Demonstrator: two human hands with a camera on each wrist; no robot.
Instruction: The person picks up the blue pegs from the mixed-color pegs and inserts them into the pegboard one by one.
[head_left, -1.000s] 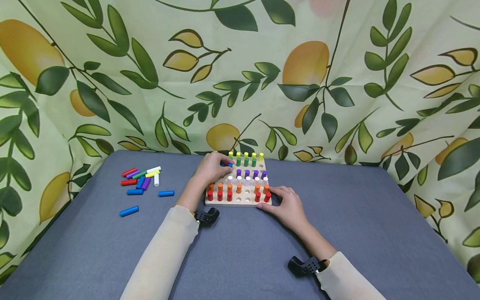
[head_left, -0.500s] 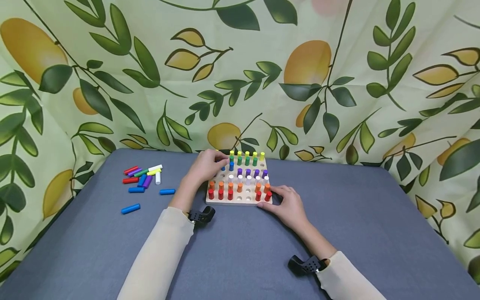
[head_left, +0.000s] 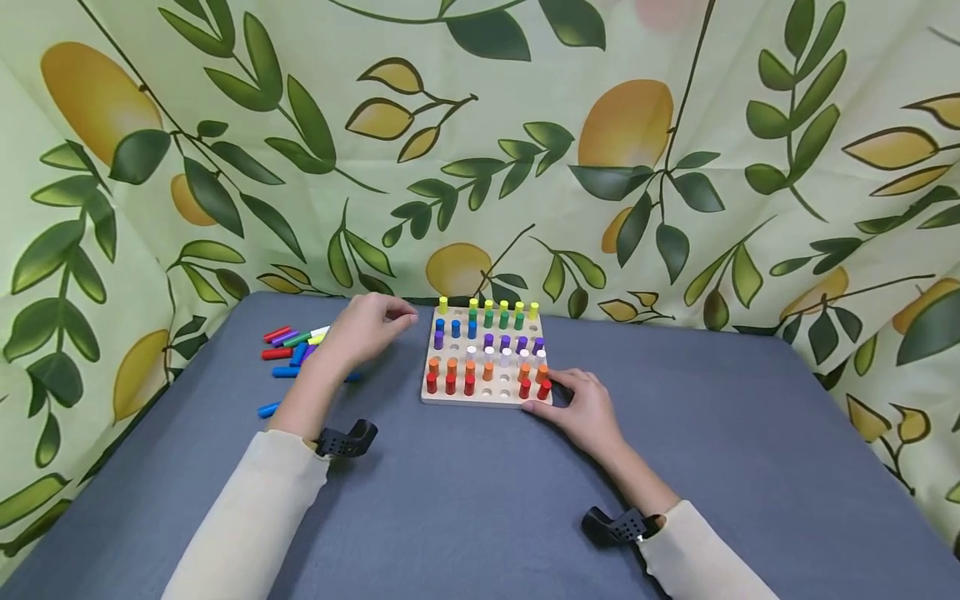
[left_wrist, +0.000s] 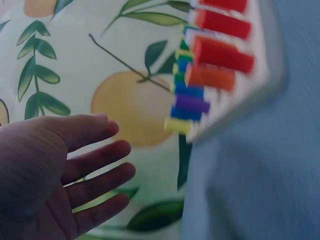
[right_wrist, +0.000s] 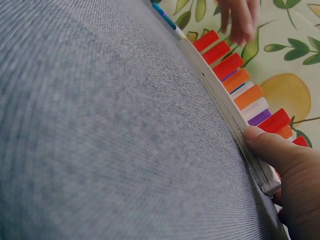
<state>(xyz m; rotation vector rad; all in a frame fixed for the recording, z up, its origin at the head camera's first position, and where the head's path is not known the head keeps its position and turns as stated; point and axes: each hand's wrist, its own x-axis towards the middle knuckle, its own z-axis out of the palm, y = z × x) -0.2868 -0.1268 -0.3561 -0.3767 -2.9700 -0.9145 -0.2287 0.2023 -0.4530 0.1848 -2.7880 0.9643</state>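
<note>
A light wooden pegboard (head_left: 480, 401) stands on the table with rows of coloured pegs upright in its holes. Three blue pegs (head_left: 472, 330) stand at its back left, near a yellow peg (head_left: 443, 306) at the corner. To the left of the board, my left hand (head_left: 366, 329) hovers with nothing in it; in the left wrist view its fingers (left_wrist: 102, 175) are spread and relaxed. My right hand (head_left: 588, 414) grips the front right corner of the board, thumb (right_wrist: 257, 136) on the front edge and fingers along the right side, beside the red pegs (right_wrist: 276, 120).
Loose pegs lie at the left of the table, among them a red peg (head_left: 277, 353) and a blue peg (head_left: 285, 372). Another blue peg (head_left: 267, 410) lies nearer, partly behind the left wrist. A leaf-and-fruit patterned cloth (head_left: 510, 200) hangs behind the table.
My left hand has let go of a blue peg, which stands upright in the board, and has drawn back leftward toward the loose pegs. The right hand keeps its hold; the head view shifts slightly.
</note>
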